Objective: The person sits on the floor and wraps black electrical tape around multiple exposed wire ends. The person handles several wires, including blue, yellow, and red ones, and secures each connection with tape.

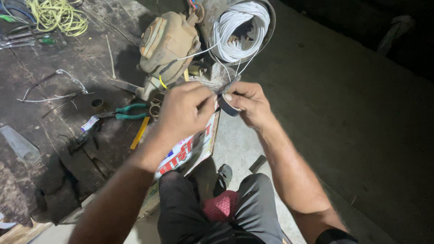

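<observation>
Knees below, both hands over the bench.
Right hand grips a tape roll; left hand pinches its strip, near a white wire coil.

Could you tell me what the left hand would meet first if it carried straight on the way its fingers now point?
Probably the roll of dark tape held in the right hand, since the left hand points right toward it and nearly touches it already; depth is hard to judge.

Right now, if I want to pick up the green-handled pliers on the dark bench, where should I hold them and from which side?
Probably grip the two green handles of the pliers, coming from above. They lie flat on the bench, handles pointing right toward the left hand, with bare bench around them.
</observation>
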